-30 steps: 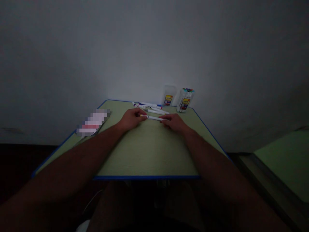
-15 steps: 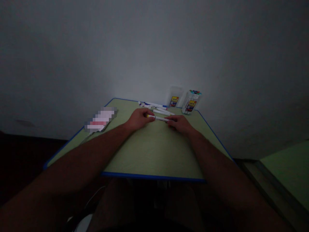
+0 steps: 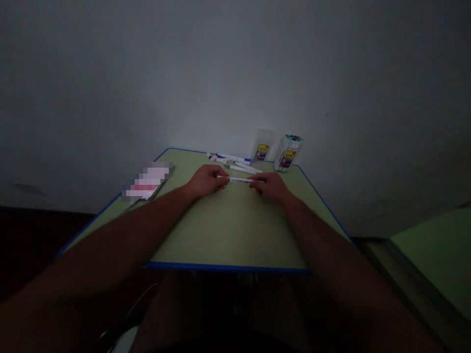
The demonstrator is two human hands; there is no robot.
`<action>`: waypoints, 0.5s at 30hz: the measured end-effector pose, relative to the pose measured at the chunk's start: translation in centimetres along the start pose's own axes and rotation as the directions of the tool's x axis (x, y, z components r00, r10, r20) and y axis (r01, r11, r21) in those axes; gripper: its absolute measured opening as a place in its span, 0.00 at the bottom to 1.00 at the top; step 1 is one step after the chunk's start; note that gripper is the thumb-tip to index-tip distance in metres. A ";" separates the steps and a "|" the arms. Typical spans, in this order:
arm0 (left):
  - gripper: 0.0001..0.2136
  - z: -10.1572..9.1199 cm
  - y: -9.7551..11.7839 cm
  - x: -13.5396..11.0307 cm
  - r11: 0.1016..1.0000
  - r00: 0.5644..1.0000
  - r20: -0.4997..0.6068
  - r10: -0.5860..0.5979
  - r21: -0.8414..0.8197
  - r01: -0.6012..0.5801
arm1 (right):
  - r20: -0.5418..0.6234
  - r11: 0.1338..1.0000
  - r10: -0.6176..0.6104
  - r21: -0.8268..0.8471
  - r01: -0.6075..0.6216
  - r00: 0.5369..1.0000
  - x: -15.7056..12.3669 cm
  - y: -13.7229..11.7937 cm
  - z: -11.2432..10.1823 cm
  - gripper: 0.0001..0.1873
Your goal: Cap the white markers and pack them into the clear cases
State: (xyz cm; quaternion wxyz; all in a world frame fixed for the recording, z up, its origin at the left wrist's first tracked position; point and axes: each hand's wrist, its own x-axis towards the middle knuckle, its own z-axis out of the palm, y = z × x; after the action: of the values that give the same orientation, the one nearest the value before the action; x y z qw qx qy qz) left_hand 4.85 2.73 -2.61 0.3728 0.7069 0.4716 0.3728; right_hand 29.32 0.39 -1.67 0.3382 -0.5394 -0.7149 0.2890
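Note:
Both of my hands hold one white marker (image 3: 239,180) crosswise over the far half of a green desk (image 3: 228,230). My left hand (image 3: 206,180) pinches its left end, and my right hand (image 3: 270,186) grips its right end. Several more white markers (image 3: 235,164) lie loose on the desk just beyond my hands. At the far right corner stand two clear marker cases: one (image 3: 262,146) looks empty, the other (image 3: 289,152) has coloured marker caps showing at its top.
A flat packet (image 3: 147,182), blurred out, lies near the desk's left edge. The desk has a blue rim and stands against a grey wall. Another green desk (image 3: 437,250) shows at the right, with a dark gap between.
My hands have stayed on the marker and drawn slightly closer together. The view shifted a little with my head.

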 end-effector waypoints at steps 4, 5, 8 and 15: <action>0.08 0.1 0.1 0.1 0.997 1.000 0.003 -0.023 -0.077 0.023 | -0.007 1.000 -0.012 0.024 0.012 1.000 -0.1 0.0 0.1 0.15; 0.08 0.2 0.1 0.0 0.995 1.000 0.006 -0.026 -0.095 0.027 | -0.008 1.000 -0.012 0.026 0.012 1.000 0.0 0.1 0.2 0.14; 0.07 0.4 0.2 -0.1 0.989 1.000 0.014 -0.028 -0.143 0.030 | -0.019 0.999 -0.017 0.027 0.018 1.000 0.0 0.3 0.2 0.13; 0.05 0.5 0.3 -0.1 0.974 1.000 0.010 -0.003 -0.225 0.005 | -0.034 0.998 0.020 0.064 -0.018 0.999 0.0 -0.1 0.7 0.12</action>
State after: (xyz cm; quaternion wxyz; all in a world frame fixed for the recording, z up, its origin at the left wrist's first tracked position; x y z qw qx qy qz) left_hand 5.32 2.44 -2.59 0.4536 0.6609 0.4258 0.4198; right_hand 28.69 0.37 -1.96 0.3646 -0.5400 -0.6943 0.3056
